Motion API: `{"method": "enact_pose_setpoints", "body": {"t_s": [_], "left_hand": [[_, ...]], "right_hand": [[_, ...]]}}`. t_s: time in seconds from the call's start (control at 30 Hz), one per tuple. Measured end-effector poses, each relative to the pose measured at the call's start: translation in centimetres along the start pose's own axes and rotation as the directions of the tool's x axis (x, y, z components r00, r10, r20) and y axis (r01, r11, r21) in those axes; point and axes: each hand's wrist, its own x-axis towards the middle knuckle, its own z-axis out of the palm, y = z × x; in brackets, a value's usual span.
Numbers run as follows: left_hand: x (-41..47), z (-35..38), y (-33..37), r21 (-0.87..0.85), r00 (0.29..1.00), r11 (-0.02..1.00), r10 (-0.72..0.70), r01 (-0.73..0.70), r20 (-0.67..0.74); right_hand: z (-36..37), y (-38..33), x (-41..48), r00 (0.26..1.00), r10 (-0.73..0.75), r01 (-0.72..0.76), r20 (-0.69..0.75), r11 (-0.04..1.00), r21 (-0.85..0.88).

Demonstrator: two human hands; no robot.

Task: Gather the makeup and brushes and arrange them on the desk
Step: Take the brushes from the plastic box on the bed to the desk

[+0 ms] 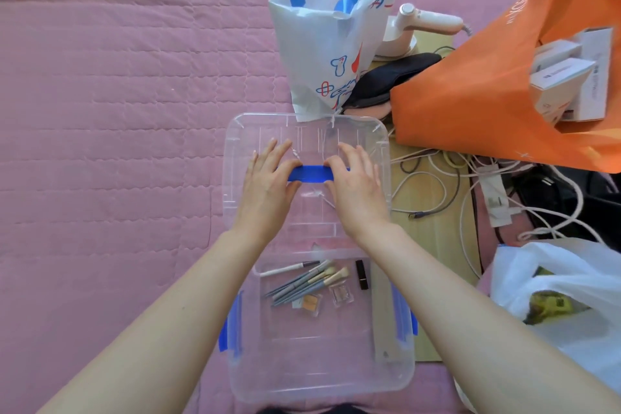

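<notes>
**A:** Head view. How are the hands noted?

**B:** Left hand [267, 185] and right hand [353, 188] are laid flat on the clear lid [242, 131], fingers straight. Thumbs are set on its blue handle [311, 173]; nothing is grasped.

**A:** And the makeup?

**B:** Makeup brushes [302, 284] and lipstick [361, 275] are found in the storage box [322, 386], nearer the body than both hands. Brush handles are slanted near-left to far-right. The right wrist is judged nearer.
</notes>
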Motion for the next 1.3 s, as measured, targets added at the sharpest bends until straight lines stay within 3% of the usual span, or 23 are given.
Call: {"method": "enact_pose_setpoints", "body": {"t_s": [0.43,1.0,1.3], "left_hand": [[1.1,6.3,-5.1,0.074,0.972,0.992,-0.115,0.101,0.206],[0.4,7.7,-5.7,0.18,0.926,0.979,-0.151,0.093,0.346],[-0.7,4.2,-3.2,0.134,0.959,0.987,-0.122,0.089,0.258]], "right_hand": [[7.6,2.7,3.7,0.975,0.004,0.011,0.223,0.998,-0.067],[9.0,4.2,3.8,0.962,-0.035,0.069,0.269,0.99,-0.119],[5.8,2.8,0.8,0.989,-0.015,0.024,0.147,0.998,-0.062]]}}
